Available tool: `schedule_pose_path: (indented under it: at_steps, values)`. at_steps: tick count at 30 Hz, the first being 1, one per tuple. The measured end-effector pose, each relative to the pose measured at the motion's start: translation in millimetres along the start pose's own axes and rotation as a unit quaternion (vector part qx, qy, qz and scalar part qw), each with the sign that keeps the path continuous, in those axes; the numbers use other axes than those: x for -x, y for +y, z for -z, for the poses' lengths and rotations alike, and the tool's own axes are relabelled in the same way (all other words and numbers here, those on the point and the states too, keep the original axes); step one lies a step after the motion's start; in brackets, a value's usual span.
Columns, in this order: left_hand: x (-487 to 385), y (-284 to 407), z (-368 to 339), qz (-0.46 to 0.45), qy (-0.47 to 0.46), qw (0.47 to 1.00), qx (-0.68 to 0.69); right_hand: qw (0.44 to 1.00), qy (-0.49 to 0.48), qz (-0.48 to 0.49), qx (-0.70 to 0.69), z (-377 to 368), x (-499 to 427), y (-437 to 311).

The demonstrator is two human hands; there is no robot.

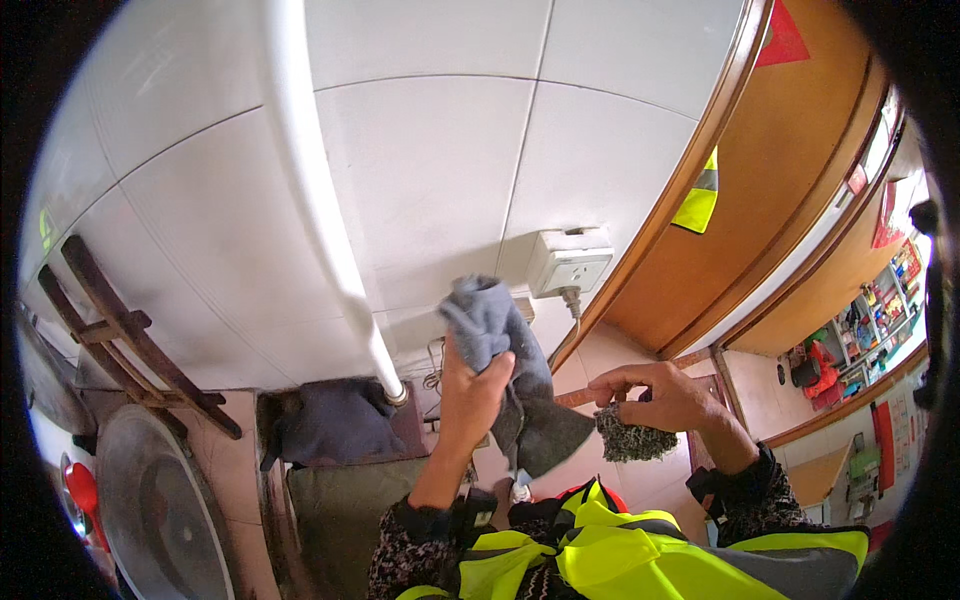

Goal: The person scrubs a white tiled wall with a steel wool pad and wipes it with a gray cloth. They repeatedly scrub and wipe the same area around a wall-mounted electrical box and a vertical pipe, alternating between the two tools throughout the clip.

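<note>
My left hand (469, 394) grips a grey cloth piece (525, 375) in front of the tiled wall, thumb across its bunched upper part. Below, the cloth hangs down to a darker, wider end; whether it is a garment or a rag I cannot tell. To the right, my right hand (671, 397) holds a dark, shaggy scrubber-like pad (634, 437) by its top, fingers bent over it. A gap separates the pad from the cloth's dark end.
A wall socket (574, 262) with a plugged-in cord is close above the cloth. A white pipe (322, 195) runs down the wall. At left are a wooden rack (127, 330), a large round basin (161, 502) and dark cloth (337, 424). A wooden door (757, 195) stands right.
</note>
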State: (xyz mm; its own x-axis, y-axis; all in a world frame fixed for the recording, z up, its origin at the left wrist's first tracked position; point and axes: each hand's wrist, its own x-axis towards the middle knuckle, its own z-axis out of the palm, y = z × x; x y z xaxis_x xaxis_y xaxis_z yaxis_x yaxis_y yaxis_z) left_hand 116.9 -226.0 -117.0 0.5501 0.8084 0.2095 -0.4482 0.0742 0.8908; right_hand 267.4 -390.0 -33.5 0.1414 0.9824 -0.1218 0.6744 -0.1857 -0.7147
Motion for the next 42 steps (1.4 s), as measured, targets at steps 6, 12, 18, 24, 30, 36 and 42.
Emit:
schedule_pose_path:
  at_steps: [6,12,18,24,30,36,42]
  values:
    - [-63.1,-2.8,-32.8,-0.104,-0.036,0.943,-0.313,0.999,0.012,-0.033,0.016,23.8,13.5,11.3]
    - [-59.9,-26.7,-19.2,-0.118,-0.095,0.87,-0.469,1.0,-0.006,-0.026,0.004,43.7,11.0,30.0]
    - [-51.2,-16.0,8.7,0.018,-0.12,0.958,-0.261,0.999,0.017,-0.034,0.004,45.7,3.2,35.7]
    - [-60.0,-22.0,-23.9,-0.148,-0.078,0.901,-0.4,0.999,0.003,-0.048,0.012,42.1,0.2,29.4]
    - [-29.1,-17.5,13.2,0.063,-0.2,0.905,-0.369,0.921,0.032,-0.028,-0.386,30.9,-11.0,30.8]
    - [15.0,-7.0,44.4,0.295,-0.09,0.947,0.089,0.838,0.04,-0.082,-0.538,7.9,-47.2,24.2]
    - [34.9,-6.3,56.6,0.325,-0.05,0.926,0.183,0.827,-0.01,-0.078,-0.556,-21.2,-69.6,-8.3]
